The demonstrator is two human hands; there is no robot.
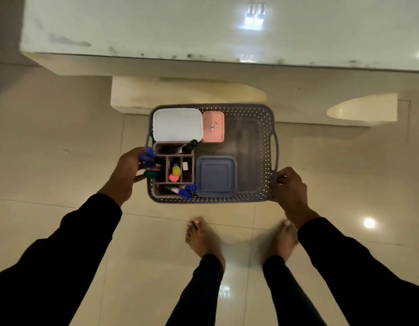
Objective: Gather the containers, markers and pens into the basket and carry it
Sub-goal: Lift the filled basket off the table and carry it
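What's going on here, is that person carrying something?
Yes. A person in black sleeves holds a grey perforated plastic basket above the tiled floor, the left hand at its left side and the right hand gripping its right rim. Inside sit a white-lidded container, a pink-lidded container, a grey square-lidded container and a brown divided organiser with markers.

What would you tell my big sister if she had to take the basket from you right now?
Left hand: grips the basket's left side, with a bunch of blue- and green-capped markers at its fingers.
Right hand: grips the basket's near right rim.
Inside it: white container, pink container, grey-blue container, and a divided organiser with more markers and pens.
Done: everything seen is gathered and the basket is held above the floor, in front of the table.
Left: carry it, keeping it level.
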